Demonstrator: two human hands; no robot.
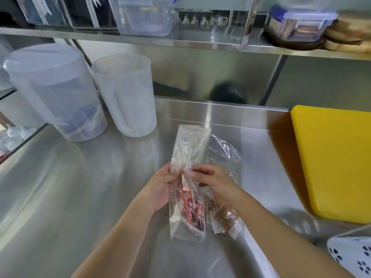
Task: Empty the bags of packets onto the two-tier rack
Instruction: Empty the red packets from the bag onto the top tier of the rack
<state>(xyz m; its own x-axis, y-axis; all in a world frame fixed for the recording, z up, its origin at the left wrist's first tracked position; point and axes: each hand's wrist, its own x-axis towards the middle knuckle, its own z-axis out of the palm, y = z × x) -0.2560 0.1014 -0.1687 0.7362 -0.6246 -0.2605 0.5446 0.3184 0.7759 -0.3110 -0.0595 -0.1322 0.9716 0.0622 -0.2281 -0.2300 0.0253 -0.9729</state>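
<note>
A clear plastic bag with red, white and blue packets in its lower half stands upright over the steel counter. My left hand grips its left side. My right hand pinches the bag's middle from the right. Behind my right hand lies a second clear bag holding brown packets, resting on the counter. A white perforated basket-like piece shows at the bottom right corner; whether it belongs to the two-tier rack I cannot tell.
Two translucent plastic jugs stand at the back left, one lidded, one without a lid. A yellow cutting board lies at the right. A steel shelf overhead carries clear containers and a blue-lidded box.
</note>
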